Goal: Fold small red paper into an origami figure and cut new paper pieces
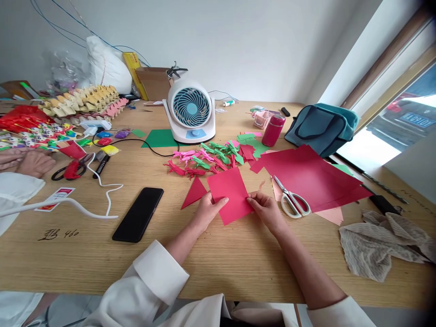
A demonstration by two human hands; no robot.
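Between my two hands is a red sheet of paper [230, 190], tilted a little and lifted just off the table. My left hand [206, 211] pinches its left edge, thumb on top. The right edge is gripped by my right hand [265, 210] between thumb and fingers. A red paper triangle [195, 193] lies just left of the sheet. Behind it spreads a pile of cut paper pieces [207, 158] in green, pink and red. White-handled scissors [293, 200] rest to the right, partly on large red sheets [309, 175].
A white fan [191, 111] stands at the back. At left lie a black phone [139, 214], a white cable [78, 206] and red-handled scissors [71, 170]. Another person's hands [36, 163] are at far left. A red flask [273, 130], blue bag [318, 129] and cloth [378, 245] are right.
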